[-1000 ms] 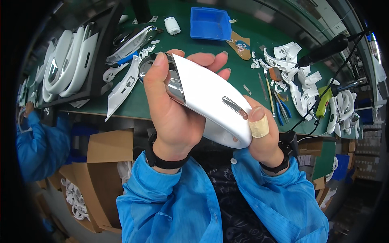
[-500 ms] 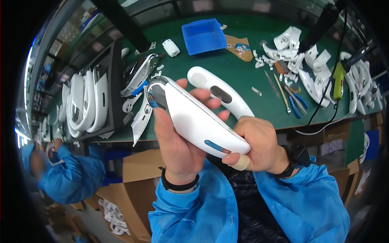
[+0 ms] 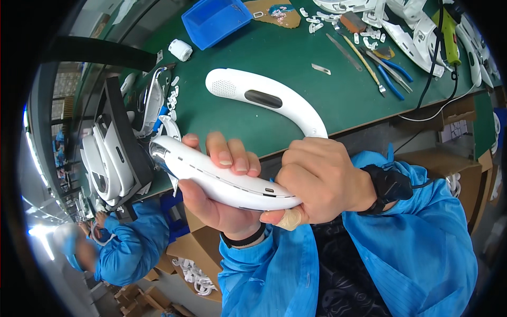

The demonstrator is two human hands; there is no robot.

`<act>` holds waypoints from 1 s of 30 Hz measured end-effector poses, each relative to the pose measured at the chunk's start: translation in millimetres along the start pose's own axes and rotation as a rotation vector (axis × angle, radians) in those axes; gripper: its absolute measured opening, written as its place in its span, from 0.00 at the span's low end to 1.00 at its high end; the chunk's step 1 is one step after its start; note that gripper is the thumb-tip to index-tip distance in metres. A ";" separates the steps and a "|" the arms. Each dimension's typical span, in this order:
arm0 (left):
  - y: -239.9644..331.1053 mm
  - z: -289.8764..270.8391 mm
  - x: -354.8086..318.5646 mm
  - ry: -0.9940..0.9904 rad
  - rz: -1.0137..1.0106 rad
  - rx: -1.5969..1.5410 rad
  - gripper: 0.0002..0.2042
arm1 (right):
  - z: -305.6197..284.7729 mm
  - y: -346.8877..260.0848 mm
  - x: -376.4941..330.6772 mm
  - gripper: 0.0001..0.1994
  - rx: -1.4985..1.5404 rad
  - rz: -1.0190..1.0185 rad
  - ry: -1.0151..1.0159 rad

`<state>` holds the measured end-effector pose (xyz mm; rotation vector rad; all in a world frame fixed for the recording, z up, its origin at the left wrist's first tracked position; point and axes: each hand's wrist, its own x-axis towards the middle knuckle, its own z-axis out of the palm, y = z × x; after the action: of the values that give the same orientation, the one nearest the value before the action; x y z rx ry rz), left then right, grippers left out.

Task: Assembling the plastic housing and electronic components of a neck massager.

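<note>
A curved white plastic housing with a slotted seam along its side and a dark glossy end is held in front of me, tilted with its glossy end to the left. My left hand cradles its middle, thumb below and fingers along the far side. My right hand is closed round its right end, a wrapped thumb pressing underneath. Beyond it, a second curved white arm with a dotted grille and a dark oval window reaches behind my right hand. Whether the two pieces join there is hidden.
A blue bin and a white cylinder stand on the green bench. Blue-handled pliers, a blade and white shells lie rightward. A dark tray of housings is at left, near a co-worker in blue.
The housing has come lower and left and turned, now showing its slotted seam instead of its windowed face. My view has shifted and rotated. Both hands keep their hold.
</note>
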<state>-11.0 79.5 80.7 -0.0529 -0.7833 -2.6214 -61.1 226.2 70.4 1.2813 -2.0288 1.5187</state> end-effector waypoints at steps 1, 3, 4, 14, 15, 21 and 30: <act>0.7 -0.1 -0.9 -0.011 -0.003 0.004 0.28 | 0.2 -0.5 -0.9 0.23 -0.010 -0.004 0.001; 0.5 -1.1 -2.7 -0.021 -0.010 0.001 0.28 | -1.7 -1.5 -2.0 0.23 -0.007 0.008 -0.010; 0.4 -1.5 -3.2 -0.035 -0.008 -0.007 0.28 | -2.0 -1.3 -2.6 0.23 -0.008 0.010 -0.025; 9.7 1.6 -3.7 0.007 -0.012 0.107 0.31 | -2.0 7.3 -2.3 0.31 -0.002 -0.034 0.037; 9.6 4.2 -3.7 0.056 -0.001 0.147 0.31 | -0.1 7.5 -3.1 0.30 0.021 -0.023 0.026; 8.4 4.8 -5.7 0.093 0.056 0.159 0.30 | -4.3 -3.7 3.4 0.23 0.117 0.097 -0.060; 1.8 12.6 -7.5 0.013 0.086 0.202 0.33 | -3.3 -9.3 0.7 0.19 0.137 0.063 -0.020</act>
<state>-4.4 87.6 91.1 -0.0118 -1.0138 -2.4463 -55.0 228.4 77.8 1.2979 -2.0263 1.7066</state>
